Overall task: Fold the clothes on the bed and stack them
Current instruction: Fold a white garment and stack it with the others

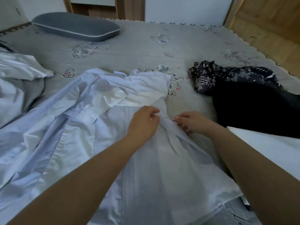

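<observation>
A pale blue-white shirt (90,127) lies spread across the grey patterned bed (138,46), its collar at the far end. My left hand (142,122) pinches a bunched fold of the shirt's right edge. My right hand (193,121) grips the same fold from the other side, fingers curled against the cloth. A dark patterned garment (227,75) lies crumpled to the right, on top of a black one (253,108).
A grey pillow (76,26) sits at the far left of the bed. Crumpled white and grey bedding (17,82) lies at the left edge. A white cloth (272,143) shows at the right by my forearm. Wooden floor (267,30) lies beyond the bed's right side.
</observation>
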